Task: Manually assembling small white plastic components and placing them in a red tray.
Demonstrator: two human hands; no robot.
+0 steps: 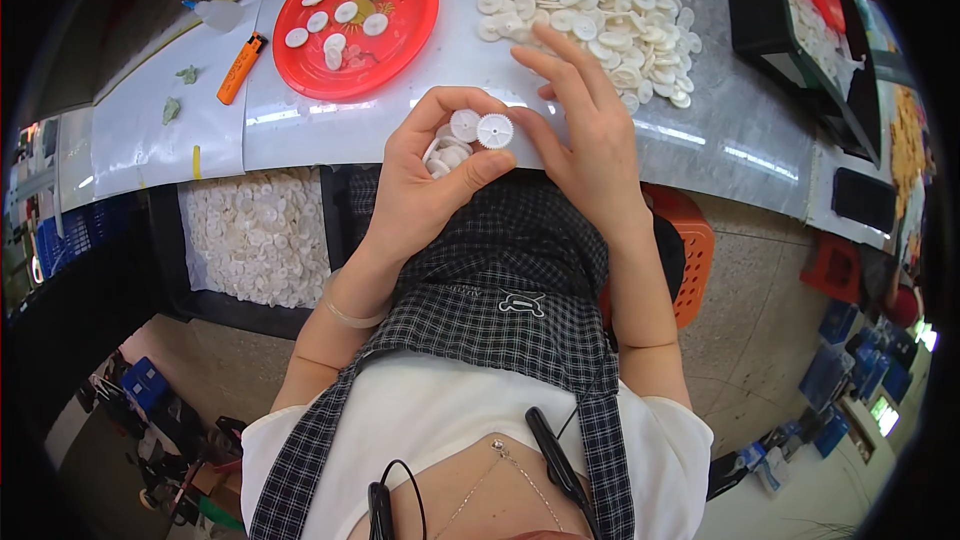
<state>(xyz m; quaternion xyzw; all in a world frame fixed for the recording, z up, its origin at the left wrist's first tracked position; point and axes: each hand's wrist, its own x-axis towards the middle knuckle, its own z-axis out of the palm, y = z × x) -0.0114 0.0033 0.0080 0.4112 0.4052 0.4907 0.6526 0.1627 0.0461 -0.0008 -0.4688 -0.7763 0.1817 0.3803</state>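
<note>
My left hand (425,175) is cupped at the table's near edge and holds a small stack of white plastic gears (450,148). My right hand (585,130) pinches one white gear (495,130) between thumb and forefinger, right beside the stack in the left hand. Its other fingers spread over the near edge of a large heap of white gears (590,10) on the grey table (740,130).
A red plate (400,40) with several white gears sits at the back left, an orange lighter (240,68) left of it. A box of white gears (260,235) lies below the table on the left. Black trays (770,20) stand right. An orange stool (690,250) is beneath me.
</note>
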